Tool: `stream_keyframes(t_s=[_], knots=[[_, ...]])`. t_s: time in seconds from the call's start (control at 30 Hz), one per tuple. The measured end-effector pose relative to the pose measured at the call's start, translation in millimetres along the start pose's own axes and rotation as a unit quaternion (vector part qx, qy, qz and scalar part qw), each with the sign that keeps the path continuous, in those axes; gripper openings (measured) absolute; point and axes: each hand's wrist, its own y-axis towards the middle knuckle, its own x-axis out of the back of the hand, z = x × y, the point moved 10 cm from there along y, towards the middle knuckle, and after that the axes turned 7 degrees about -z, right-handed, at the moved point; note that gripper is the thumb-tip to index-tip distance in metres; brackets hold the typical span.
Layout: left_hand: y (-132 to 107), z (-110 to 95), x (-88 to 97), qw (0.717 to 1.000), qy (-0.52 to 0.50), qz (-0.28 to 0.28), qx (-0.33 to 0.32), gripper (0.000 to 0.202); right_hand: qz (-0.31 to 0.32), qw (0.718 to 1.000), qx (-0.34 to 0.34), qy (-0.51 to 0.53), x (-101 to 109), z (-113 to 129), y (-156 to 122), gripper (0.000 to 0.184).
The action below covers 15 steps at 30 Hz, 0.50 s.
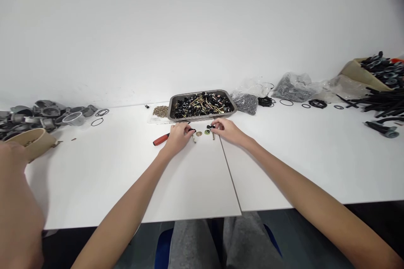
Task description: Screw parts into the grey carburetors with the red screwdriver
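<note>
My left hand [179, 136] pinches a small black-headed part with a brass-coloured pin [194, 138] that points down toward the table. Opposite it, my right hand [229, 131] has its fingertips closed on a similar black-headed part with a pin [213, 136]. Between the two hands lie a copper-coloured disc [198, 133] and a greenish disc [207, 132]. A red-handled tool [160, 139] lies beside my left hand, its far end hidden behind the hand. Just beyond both hands stands a metal tray [202, 118] heaped with black and brass-coloured parts.
Small brass pieces [160, 111] lie left of the tray. Bagged grey parts [246, 103] and black rings [317, 104] lie right. Grey castings [47, 113] and a clear cup [74, 119] are at left. Another person's arm [15, 201] reaches by a beige container [34, 138]. A seam [232, 172] crosses the table.
</note>
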Motion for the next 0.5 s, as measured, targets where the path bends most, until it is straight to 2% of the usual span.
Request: stream_keyframes(t_s=[0.5], knots=[[-2.3,-2.4,-1.7,0.999,0.033,0.016,-0.011,0.021,0.023,0.999,0.019,-0.028,-2.5,7.4,-1.8,0.021]])
